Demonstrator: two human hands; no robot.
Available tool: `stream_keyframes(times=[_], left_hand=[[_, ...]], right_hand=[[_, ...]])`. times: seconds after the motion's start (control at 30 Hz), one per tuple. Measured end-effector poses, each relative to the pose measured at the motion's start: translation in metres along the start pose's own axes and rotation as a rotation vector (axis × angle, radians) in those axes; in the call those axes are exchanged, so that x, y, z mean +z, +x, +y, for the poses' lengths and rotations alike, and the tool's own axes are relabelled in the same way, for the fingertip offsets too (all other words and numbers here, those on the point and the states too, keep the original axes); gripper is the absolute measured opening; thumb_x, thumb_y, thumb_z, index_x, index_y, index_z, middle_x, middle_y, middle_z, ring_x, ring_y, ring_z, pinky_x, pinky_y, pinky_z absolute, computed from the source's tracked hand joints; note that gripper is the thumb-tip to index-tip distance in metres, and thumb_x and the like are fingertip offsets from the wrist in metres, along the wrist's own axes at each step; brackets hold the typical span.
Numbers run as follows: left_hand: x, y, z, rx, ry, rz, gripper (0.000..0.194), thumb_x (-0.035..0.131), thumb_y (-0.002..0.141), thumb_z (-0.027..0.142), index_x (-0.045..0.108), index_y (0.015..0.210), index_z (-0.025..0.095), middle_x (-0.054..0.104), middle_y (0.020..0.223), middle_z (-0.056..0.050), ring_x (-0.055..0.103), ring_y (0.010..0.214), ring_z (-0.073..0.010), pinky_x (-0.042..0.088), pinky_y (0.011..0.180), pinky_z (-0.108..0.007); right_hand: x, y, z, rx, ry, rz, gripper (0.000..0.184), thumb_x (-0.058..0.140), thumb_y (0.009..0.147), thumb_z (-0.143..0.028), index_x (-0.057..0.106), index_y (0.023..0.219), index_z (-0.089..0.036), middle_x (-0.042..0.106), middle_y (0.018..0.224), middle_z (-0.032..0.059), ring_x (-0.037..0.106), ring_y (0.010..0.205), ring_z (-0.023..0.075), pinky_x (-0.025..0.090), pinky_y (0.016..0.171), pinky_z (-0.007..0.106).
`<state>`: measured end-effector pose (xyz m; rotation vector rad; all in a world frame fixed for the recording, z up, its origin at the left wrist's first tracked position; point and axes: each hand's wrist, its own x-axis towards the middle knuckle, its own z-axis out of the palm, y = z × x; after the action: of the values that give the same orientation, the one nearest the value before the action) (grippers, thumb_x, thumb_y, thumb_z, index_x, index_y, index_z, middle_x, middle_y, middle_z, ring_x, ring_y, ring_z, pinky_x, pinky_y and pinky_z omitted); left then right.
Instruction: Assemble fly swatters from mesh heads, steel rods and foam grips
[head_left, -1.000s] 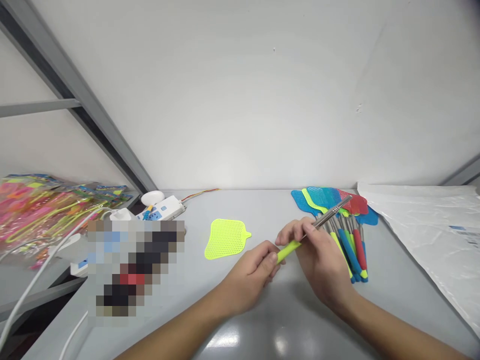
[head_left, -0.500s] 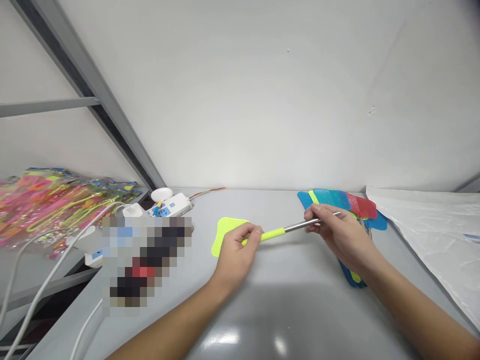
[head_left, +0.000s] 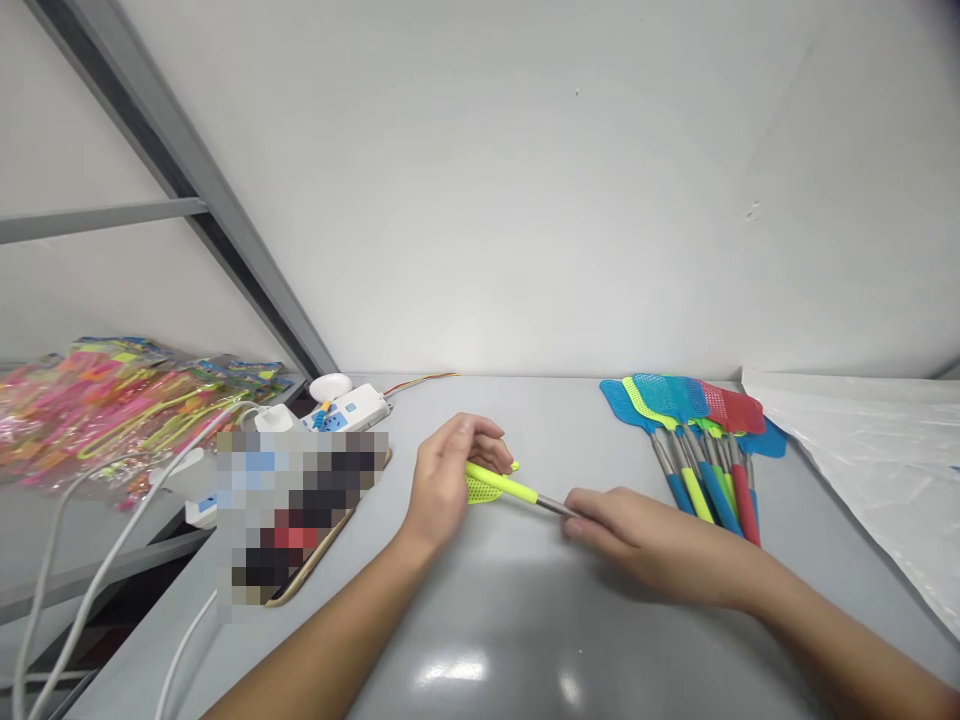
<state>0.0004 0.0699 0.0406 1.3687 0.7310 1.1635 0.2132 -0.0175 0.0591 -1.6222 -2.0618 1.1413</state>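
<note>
My left hand (head_left: 450,480) is curled about the end of a yellow-green fly swatter handle (head_left: 501,482). Beneath those fingers shows part of a perforated yellow-green swatter head (head_left: 484,490); whether it is joined to the handle I cannot tell. From the handle a thin metal shaft (head_left: 553,506) slants down to the right. My right hand (head_left: 637,540) pinches that shaft's far end between thumb and fingers, covering its tip. Both hands are above the grey table (head_left: 525,630).
Several fly swatters (head_left: 705,450) in blue, yellow, green and red lie fanned out at the right. Plastic sheeting (head_left: 855,450) covers the far right. A blurred-out phone (head_left: 330,550), a power strip (head_left: 349,410) and cables lie left, beside bagged colourful goods (head_left: 135,420) on a shelf.
My right hand has moved down and left, uncovering the swatter pile. The shaft now tilts down to the right instead of up. My left hand has turned and covers more of the head.
</note>
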Motion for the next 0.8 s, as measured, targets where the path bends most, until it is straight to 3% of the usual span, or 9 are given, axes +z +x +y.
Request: stream_keyframes(times=[0.17,0.27,0.4,0.8], left_hand=[[-0.012,0.013,0.012,-0.285,-0.348,-0.149,0.061,0.03,0.091,0.066,0.062,0.083,0.015,0.067,0.066,-0.007,0.064,0.065,-0.0218,0.049,0.073,-0.036],[-0.017,0.016,0.016,-0.354,-0.409,-0.241,0.069,0.025,0.089,0.072,0.063,0.087,0.015,0.068,0.075,-0.01,0.065,0.073,-0.0226,0.048,0.078,-0.037],[-0.017,0.015,0.012,-0.377,-0.402,-0.322,0.075,0.019,0.088,0.074,0.064,0.091,0.014,0.067,0.083,-0.012,0.063,0.08,-0.0229,0.047,0.08,-0.036],[-0.009,0.009,0.0,-0.354,-0.325,-0.364,0.084,0.012,0.083,0.08,0.063,0.092,0.014,0.062,0.083,-0.01,0.059,0.075,-0.0207,0.045,0.079,-0.036]], right_hand=[[-0.001,-0.001,0.002,0.016,-0.044,-0.011,0.039,0.033,0.097,-0.052,0.05,0.076,-0.023,0.053,0.067,-0.0001,0.046,0.059,0.0149,0.029,0.051,0.027],[0.001,-0.001,0.003,0.01,-0.046,-0.002,0.039,0.034,0.097,-0.051,0.051,0.076,-0.023,0.054,0.068,0.001,0.047,0.058,0.0152,0.027,0.051,0.027],[0.012,0.001,0.005,0.0,-0.065,0.035,0.035,0.036,0.097,-0.048,0.051,0.078,-0.023,0.054,0.067,0.0016,0.046,0.056,0.0149,0.026,0.05,0.027],[0.03,0.005,-0.001,-0.078,-0.342,0.11,0.022,0.035,0.097,-0.03,0.036,0.076,-0.023,0.046,0.061,-0.001,0.036,0.052,0.0142,0.02,0.049,0.027]])
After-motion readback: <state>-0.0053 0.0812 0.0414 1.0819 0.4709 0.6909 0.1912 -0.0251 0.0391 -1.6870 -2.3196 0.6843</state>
